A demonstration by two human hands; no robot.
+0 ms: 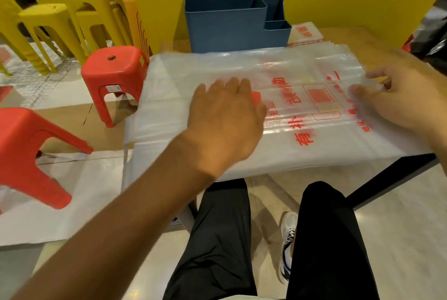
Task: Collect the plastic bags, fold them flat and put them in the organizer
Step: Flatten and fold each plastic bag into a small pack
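Mid-frame on plastic bags (217, 77): left hand (225, 116) spread flat, smoothing; right hand (406, 96) pinching edge. Probably next: fold toward organizer (227, 26).

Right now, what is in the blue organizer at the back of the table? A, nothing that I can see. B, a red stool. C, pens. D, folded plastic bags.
A: the blue organizer shows only bare compartments, and the plastic bags lie spread on the table in front of it.
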